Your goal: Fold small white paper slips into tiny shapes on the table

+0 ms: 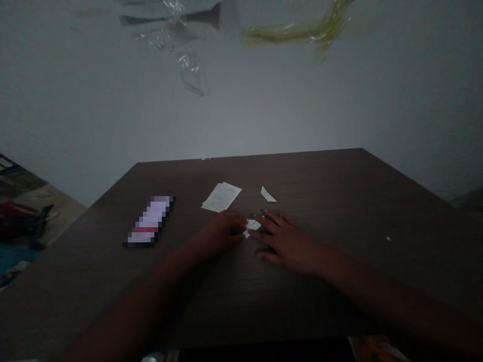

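Note:
A small piece of white paper (255, 225), apparently folded, lies on the dark brown table between my hands. My left hand (223, 232) is at its left end, with the fingers curled and the thumb and fingertips closed on the paper's edge. Against its right side, my right hand (289, 244) rests palm down with the fingers spread, the fingertips touching the paper. Beyond my left hand sits a small stack of printed paper sheets (222, 196). A narrow folded strip of paper (268, 194) is just past my right fingertips.
A phone (150, 221) with a lit, pixelated screen lies on the left of the table (320, 186). One tiny white scrap (388, 238) is at the right. Behind the table's far edge rises a pale wall (264, 110) with tape on it.

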{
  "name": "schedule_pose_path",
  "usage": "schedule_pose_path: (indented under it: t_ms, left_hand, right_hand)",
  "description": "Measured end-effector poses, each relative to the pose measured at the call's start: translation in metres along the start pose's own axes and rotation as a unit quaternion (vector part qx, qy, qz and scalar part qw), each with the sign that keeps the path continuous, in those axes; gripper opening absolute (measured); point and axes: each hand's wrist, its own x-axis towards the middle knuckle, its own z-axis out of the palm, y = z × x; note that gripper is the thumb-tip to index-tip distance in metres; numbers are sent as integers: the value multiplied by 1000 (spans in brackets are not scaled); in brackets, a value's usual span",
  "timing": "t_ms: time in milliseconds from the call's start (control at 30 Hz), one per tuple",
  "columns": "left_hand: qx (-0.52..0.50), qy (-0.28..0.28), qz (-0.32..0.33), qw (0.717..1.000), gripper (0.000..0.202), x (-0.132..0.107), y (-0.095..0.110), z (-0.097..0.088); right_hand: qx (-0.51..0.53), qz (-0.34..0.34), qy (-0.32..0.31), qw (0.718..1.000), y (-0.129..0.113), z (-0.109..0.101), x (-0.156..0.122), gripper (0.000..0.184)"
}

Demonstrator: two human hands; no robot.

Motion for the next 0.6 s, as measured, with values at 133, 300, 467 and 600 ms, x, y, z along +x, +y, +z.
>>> schedule_pose_path:
  t_ms: [133,300,467,600]
  left_hand:
    - [0,-8,-4,1000,20,0,3,-1]
    - [-13,-8,-2,1000,17,1,6,-1]
    - [-8,-2,0,1000,15,1,3,0]
    - [-8,-4,14,1000,19,2,-1,0]
  right_hand:
    - [-9,17,-25,999,4,-3,-3,74]
    - [-5,41,-18,999,22,-5,-4,72]
    - [-4,36,-26,999,34,-7,-5,70]
    - [2,39,-46,998,32,-9,-2,73]
